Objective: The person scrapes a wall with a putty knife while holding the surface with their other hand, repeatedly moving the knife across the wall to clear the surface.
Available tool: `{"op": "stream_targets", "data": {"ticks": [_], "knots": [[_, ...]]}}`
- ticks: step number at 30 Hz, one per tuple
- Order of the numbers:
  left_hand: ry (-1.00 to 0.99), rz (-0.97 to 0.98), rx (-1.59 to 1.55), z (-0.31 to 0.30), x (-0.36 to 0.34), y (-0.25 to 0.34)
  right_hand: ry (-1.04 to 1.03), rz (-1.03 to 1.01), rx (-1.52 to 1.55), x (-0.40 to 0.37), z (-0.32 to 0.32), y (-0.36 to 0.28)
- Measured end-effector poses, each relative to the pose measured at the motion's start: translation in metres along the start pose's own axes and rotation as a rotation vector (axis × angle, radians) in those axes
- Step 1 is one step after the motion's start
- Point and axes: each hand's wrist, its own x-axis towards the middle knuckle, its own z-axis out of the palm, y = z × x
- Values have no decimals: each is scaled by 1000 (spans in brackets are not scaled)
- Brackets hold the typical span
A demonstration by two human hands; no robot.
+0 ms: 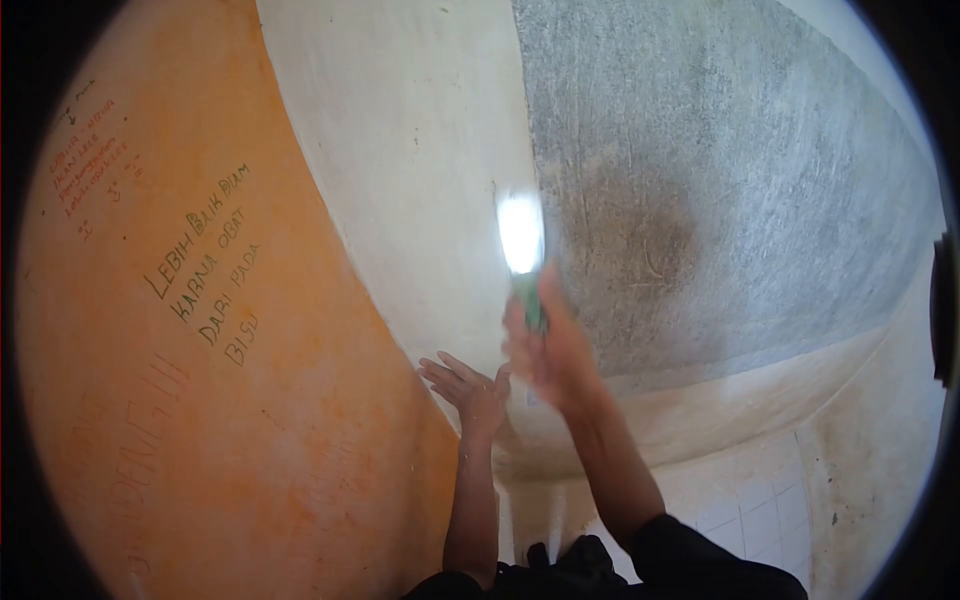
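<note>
The wall is cream, with scribbled orange paint far left of a grey patch. The left hand lies spread flat on the cream, below-left of the patch, seemingly as a brace. The right hand is closed round a green-handled tool with its bright blade up at the patch's left edge, both blurred.

We see an orange painted wall on the left bearing dark handwritten words and fainter red scribbles; pale square floor tiles lie below right.
</note>
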Motion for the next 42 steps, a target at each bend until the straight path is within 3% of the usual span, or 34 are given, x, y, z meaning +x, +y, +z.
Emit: {"op": "stream_targets", "data": {"ticks": [3,5,9,12,19,22,28,37,40,42], "knots": [[3,-1,-23,-7,-2,7,-59,-122,-59,5,21,-35],[-1,-9,-21,-8,-2,6,48,-14,72,-8,21,-23],[-6,-19,-21,-6,0,5,129,43,28,-27,-7,5],[-40,-47,-70,-10,-1,9,83,109,-29,-25,4,-15],[-2,-7,-12,-2,-2,2,151,127,-105,-24,-14,-13],[31,16,9,-1,-3,6,52,37,-207,-10,9,-41],[-23,-37,-52,-5,1,3,92,96,-82,-23,-19,17],[-68,-50,-101,-6,2,3,83,35,107,-10,5,31],[-68,-39,21,4,0,-10,88,4,132,6,18,34],[-77,-88,-99,-3,0,-1,101,1,157,3,12,38]]}}
